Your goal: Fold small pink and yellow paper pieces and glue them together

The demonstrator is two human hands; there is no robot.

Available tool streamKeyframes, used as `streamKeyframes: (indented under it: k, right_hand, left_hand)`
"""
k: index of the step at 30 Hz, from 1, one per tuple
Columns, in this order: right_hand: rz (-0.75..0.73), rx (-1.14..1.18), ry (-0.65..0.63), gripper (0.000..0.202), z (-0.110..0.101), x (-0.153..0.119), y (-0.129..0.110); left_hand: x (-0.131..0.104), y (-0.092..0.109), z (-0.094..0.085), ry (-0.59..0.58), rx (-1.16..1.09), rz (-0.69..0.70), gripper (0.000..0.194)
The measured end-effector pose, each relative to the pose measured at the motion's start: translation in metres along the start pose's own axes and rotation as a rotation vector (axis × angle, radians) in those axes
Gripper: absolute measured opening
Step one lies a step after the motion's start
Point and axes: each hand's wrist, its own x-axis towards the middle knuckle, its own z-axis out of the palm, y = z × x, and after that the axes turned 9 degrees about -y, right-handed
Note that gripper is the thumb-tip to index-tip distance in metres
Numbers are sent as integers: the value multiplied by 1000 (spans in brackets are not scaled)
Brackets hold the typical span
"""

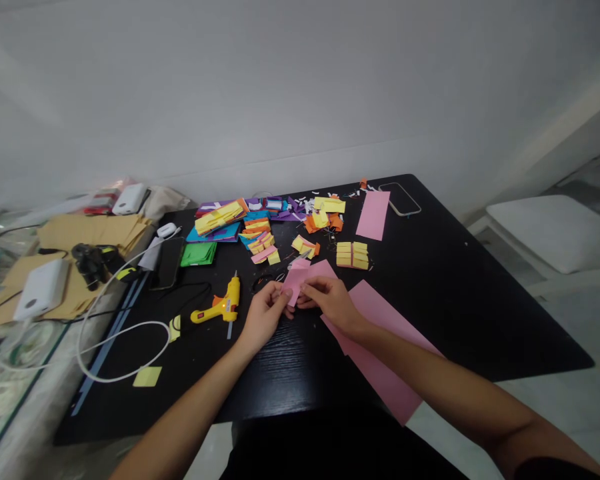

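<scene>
A small piece of pink paper [296,277] is held up over the front middle of the black table. My left hand [267,308] pinches its left side between thumb and fingers. On its right edge, the fingers of my right hand [330,299] are closed too. Larger pink sheets [375,327] lie under my right hand and forearm, reaching past the table's front edge. Just behind my hands are scissors, mostly hidden, and a yellow-and-orange paper piece [306,246]. Folded yellow strips [352,255] sit to the right of that.
A yellow glue gun [225,303] lies left of my hands. Stacked coloured papers [220,218] and scraps cover the back. Another pink sheet [373,215] lies near a phone-shaped frame [405,200]. A white cable [125,380] loops at left, near a dark phone [167,263].
</scene>
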Motion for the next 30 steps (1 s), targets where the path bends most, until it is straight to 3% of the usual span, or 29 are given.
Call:
streamKeyframes:
  k: [30]
  right_hand:
    - [122,24,-81,39,-2,0,1]
  left_hand:
    - [1,0,-8,-16,47,-34,39]
